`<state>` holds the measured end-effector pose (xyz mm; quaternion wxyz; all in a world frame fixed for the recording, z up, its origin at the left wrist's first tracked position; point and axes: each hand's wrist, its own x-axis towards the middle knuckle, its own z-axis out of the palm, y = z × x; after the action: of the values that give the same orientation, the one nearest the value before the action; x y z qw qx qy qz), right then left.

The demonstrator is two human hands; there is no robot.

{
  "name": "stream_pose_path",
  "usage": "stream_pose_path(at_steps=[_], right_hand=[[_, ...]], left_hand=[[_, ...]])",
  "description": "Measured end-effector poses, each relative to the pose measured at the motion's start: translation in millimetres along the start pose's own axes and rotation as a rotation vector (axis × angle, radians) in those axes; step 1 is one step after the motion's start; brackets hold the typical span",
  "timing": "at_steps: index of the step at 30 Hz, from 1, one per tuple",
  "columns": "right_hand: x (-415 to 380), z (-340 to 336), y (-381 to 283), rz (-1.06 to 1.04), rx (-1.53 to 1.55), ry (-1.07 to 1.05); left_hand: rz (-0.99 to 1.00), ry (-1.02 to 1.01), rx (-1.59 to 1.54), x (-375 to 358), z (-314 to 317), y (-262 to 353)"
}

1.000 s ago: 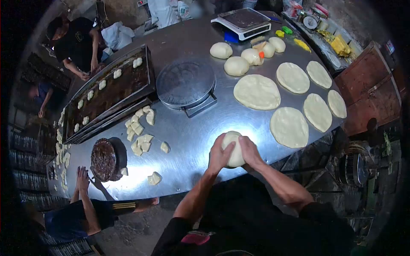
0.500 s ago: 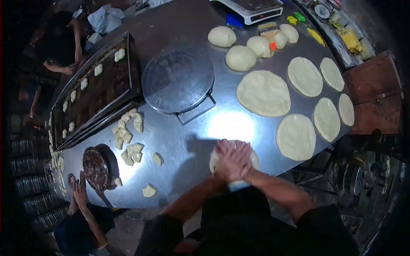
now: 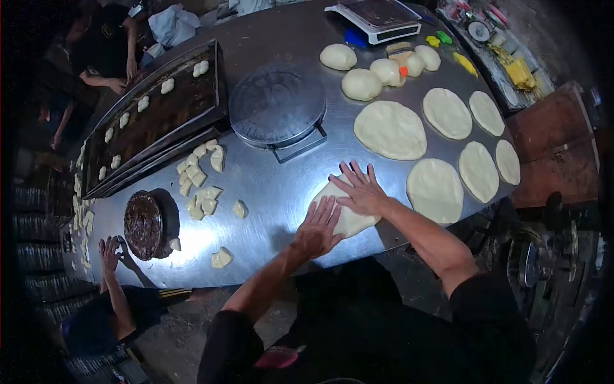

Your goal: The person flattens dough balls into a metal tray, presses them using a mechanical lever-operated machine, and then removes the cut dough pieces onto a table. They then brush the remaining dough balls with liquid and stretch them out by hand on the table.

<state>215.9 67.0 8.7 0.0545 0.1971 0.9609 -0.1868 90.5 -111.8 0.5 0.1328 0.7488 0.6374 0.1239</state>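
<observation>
A flattened piece of dough lies on the metal table near its front edge, partly covered by both my hands. My left hand rests on the dough's left side with its fingers stretched out. My right hand presses flat on the dough's upper right part, fingers spread. To the right lie several flat dough rounds, the closest being a dough round beside my right forearm. Beyond my hands is a larger dough round.
Dough balls sit at the back near a brush and a scale. A round metal press with a handle stands mid-table. Left are a baking tray, cut dough pieces and a dish of dark filling. A co-worker's hands work front left.
My hands, stacked together on the dough before, are now apart and spread on it. The dough looks wider and flatter. The camera view has shifted slightly.
</observation>
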Motion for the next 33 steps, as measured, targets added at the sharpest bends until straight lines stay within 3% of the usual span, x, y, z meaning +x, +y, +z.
stream_pose_path(at_steps=[3, 4, 7, 9, 10, 11, 13, 14, 16, 17, 19, 20, 21, 22, 23, 24, 25, 27, 29, 30, 31, 33], right_hand=[[-61.9, 27.5, -30.2, -0.05, -0.224, 0.149], [-83.9, 26.4, -38.9, 0.034, -0.081, -0.021], [-91.7, 20.5, -34.7, -0.046, 0.005, 0.099], [-79.2, 9.3, -19.0, 0.031, 0.263, 0.098], [-72.3, 3.9, -16.4, 0.031, 0.195, 0.392], [-64.6, 0.9, -18.6, 0.019, 0.13, 0.676], [-49.3, 1.4, -23.6, 0.316, 0.435, 0.476], [-40.0, 18.6, -17.1, 0.423, 0.377, 0.365], [-37.0, 0.6, -6.8, 0.411, 0.479, 0.304], [-37.0, -8.9, -1.4, 0.399, 0.584, 0.212], [-42.0, -36.4, -8.8, 0.388, 0.693, 0.42], [-37.9, -36.5, -1.8, 0.318, 0.595, 0.533], [-45.5, -67.0, -13.5, 0.268, 0.665, 0.588], [-50.9, -86.2, -16.2, 0.3, 0.696, 0.508], [-53.4, -93.5, -12.5, 0.097, 0.692, 0.621], [-60.8, -106.2, -15.4, 0.036, 0.49, 0.639], [-63.9, -97.0, -6.6, 0.021, 0.496, 0.627], [-77.8, -62.2, 8.4, -0.061, 0.245, 0.349], [-86.4, -46.9, 14.0, 0.122, 0.358, -0.302], [-82.0, -56.2, 0.0, 0.27, 0.317, -0.354], [-68.5, -51.8, -2.6, 0.271, 0.322, -0.361], [-53.9, -30.1, -5.4, 0.219, 0.484, 0.25]], left_hand=[[0.053, 0.04, -0.022, -32.9, 8.2, 21.3], [0.1, 0.07, -0.065, -41.4, 6.1, 24.8], [0.103, -0.066, -0.082, -34.3, -13.6, 20.0], [-0.275, -0.197, -0.514, -9.8, -28.5, -5.1], [-0.225, 0.174, -0.352, 1.0, -26.1, -12.9], [-0.232, 0.376, -0.204, 20.1, -37.4, -7.1], [-0.234, 0.541, -0.093, 45.3, 10.6, -22.7], [-0.226, 0.541, -0.09, 45.9, 6.8, -19.5], [-0.48, 0.07, -0.568, 59.5, -18.5, -17.7], [-0.48, 0.078, -0.563, 64.2, -32.0, -20.0], [-0.355, 0.2, -0.579, 71.0, -62.5, -31.4], [-0.287, 0.257, -0.605, 72.0, -83.6, -23.6], [-0.224, 0.323, -0.632, 77.2, -109.6, -11.9], [-0.197, 0.366, -0.622, 80.0, -135.0, 2.5], [-0.167, 0.407, -0.609, 79.0, -147.8, 11.3], [-0.091, 0.312, -0.554, 77.1, -143.3, 7.1], [-0.109, 0.321, -0.551, 72.6, -130.2, 0.1], [0.247, 0.168, -0.084, 50.9, -81.3, -13.3], [0.199, -0.182, -0.011, 25.1, -30.9, -24.4], [0.242, -0.055, 0.068, 21.6, -32.2, -11.7], [0.094, -0.011, -0.074, 24.9, -30.0, 4.4], [0.018, 0.068, -0.1, 43.1, -16.8, 33.4]])
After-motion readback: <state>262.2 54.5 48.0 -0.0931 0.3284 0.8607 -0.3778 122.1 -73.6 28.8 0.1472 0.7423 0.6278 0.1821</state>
